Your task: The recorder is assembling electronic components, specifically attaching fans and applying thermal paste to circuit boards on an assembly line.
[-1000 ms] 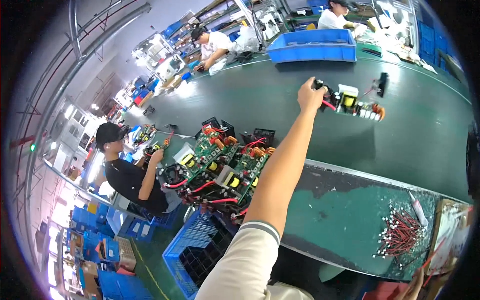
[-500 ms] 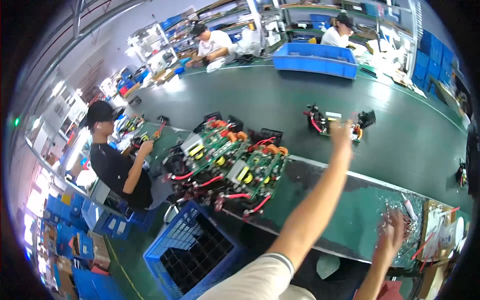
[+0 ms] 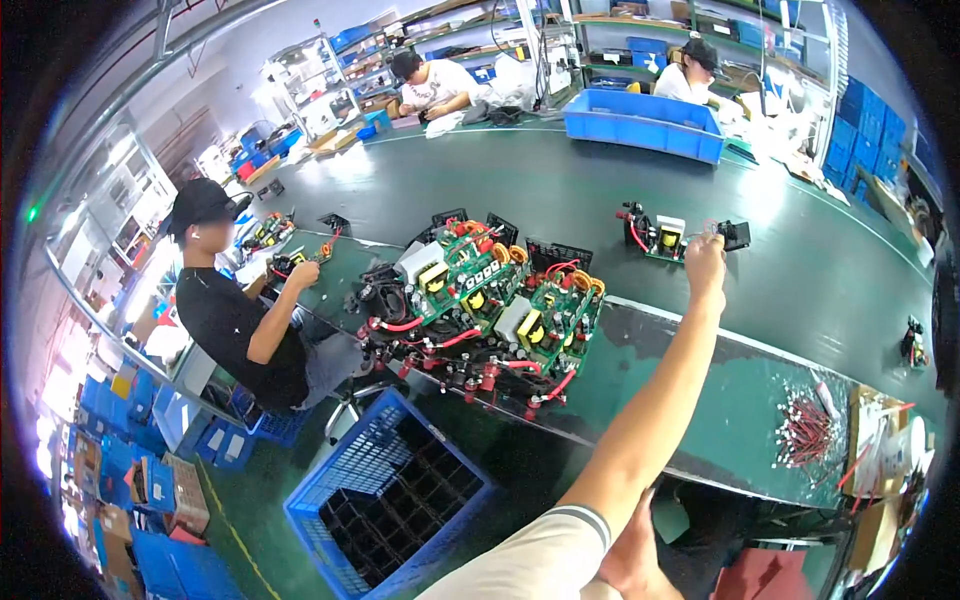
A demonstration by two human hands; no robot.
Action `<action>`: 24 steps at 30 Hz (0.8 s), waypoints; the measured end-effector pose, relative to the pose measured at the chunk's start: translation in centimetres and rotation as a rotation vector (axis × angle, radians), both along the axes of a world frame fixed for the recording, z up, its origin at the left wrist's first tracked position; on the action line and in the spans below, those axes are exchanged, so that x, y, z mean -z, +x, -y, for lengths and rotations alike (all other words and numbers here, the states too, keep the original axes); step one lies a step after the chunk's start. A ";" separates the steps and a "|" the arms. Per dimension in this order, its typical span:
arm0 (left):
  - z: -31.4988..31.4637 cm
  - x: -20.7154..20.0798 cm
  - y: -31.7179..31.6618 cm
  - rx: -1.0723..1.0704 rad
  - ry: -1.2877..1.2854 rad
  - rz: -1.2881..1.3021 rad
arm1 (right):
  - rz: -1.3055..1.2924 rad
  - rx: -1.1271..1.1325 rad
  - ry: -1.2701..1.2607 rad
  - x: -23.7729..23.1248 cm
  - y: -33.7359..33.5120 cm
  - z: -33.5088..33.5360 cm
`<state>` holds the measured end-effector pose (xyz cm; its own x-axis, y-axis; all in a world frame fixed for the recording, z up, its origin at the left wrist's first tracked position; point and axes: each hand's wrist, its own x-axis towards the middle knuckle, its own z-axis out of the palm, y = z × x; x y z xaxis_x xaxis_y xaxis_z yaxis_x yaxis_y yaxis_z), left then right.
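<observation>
Dark belt (image 3: 480, 185), bare just beyond circuit board (image 3: 668, 238), left hand (image 3: 706, 264) at its edge, grip unclear

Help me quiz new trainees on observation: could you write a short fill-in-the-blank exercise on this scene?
1. The wearer's hand reaching over the dark belt is the ____ one.
2. The pile of wires lies to the ____ of the stacked circuit boards.
3. The mesh basket beside the bench is coloured ____.

Missing words: left; right; blue.
</observation>
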<state>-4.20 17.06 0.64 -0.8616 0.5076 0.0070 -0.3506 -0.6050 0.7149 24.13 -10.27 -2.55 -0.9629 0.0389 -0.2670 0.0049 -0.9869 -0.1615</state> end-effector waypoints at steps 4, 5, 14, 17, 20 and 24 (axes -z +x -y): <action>-1.4 3.7 0.6 -0.300 -0.588 -0.815 | 0.169 -0.272 0.411 3.3 4.3 -1.7; -0.6 3.9 1.7 -0.358 -0.955 -1.081 | 0.217 -0.299 0.613 0.7 5.1 -3.2; 3.9 12.6 2.1 -0.043 -0.596 -1.092 | 1.148 0.949 2.312 -4.8 19.9 -20.2; 3.6 13.2 1.4 -0.074 -0.652 -1.123 | 1.355 0.643 2.483 -2.4 20.9 -24.0; 4.5 13.5 0.7 -0.078 -0.634 -1.120 | 1.292 0.476 2.685 1.1 20.6 -27.2; 4.8 13.2 0.7 -0.033 -0.640 -1.116 | 1.219 0.687 2.578 2.4 20.8 -28.9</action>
